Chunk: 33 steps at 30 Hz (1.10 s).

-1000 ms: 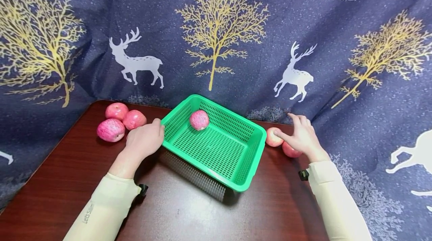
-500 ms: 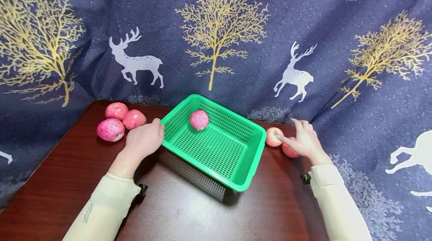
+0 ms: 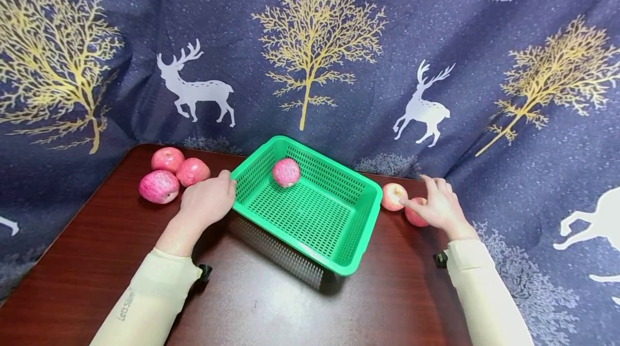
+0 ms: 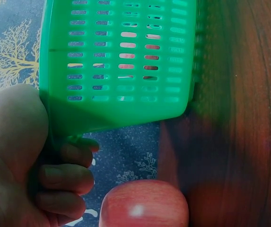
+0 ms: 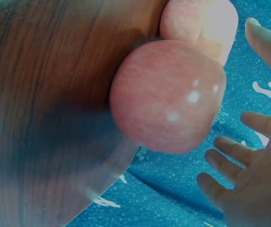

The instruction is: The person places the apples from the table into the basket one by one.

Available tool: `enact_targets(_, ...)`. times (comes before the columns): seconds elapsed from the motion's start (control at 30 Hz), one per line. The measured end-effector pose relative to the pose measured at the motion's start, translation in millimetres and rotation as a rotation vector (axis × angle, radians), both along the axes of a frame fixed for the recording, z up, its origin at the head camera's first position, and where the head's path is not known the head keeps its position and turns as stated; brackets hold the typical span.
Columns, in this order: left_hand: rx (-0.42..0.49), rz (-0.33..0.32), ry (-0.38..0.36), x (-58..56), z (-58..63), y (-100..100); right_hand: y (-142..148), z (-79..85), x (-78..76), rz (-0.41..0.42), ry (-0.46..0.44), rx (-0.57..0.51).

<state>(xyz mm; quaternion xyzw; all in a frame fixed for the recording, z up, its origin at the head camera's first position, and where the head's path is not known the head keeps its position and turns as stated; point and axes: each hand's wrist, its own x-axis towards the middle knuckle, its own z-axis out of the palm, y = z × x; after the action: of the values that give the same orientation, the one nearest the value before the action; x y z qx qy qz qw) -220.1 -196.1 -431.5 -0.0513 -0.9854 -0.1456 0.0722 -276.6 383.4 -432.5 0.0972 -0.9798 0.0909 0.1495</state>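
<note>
My left hand (image 3: pixel 209 199) grips the left rim of a green perforated plastic basket (image 3: pixel 290 239). In the left wrist view its fingers (image 4: pixel 66 179) curl at the basket's edge, above a red apple (image 4: pixel 144 203). A single pink-red apple (image 3: pixel 286 173) lies in the basket's far left corner. My right hand (image 3: pixel 442 206) hovers with spread fingers over two apples on the right: a paler one (image 3: pixel 394 196) beside the basket and a redder one (image 3: pixel 415 213) partly behind the thumb. Nothing is in that hand; the right wrist view shows it apart from the nearer apple (image 5: pixel 168 97).
Three apples, one of them pink (image 3: pixel 159 186), cluster left of the basket. Everything stands on a dark reddish wooden table (image 3: pixel 271 313). A dark blue cloth (image 3: pixel 349 93) with trees and deer hangs right behind the table's far edge.
My right hand has drawn slightly right and down, away from the paler apple and nearer the redder one. The left hand and the basket have stayed put.
</note>
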Motion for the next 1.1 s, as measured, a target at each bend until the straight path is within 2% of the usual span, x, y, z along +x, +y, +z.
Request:
enact_targets(0.57, -0.003, 0.008, 0.011, -0.1, -0.7, 0.3, 11.6, -17.2, 1.5, -0.012, -0.027, -0.027)
enact_targets(0.77, -0.007, 0.006, 0.003, -0.4, -1.0, 0.2, 11.2, -20.2, 3.4, -0.011, -0.024, -0.021)
enact_targets(1.1, -0.004, 0.011, 0.035, 0.4, -2.2, 0.9, 10.5, -23.9, 4.1, -0.012, -0.039, -0.005)
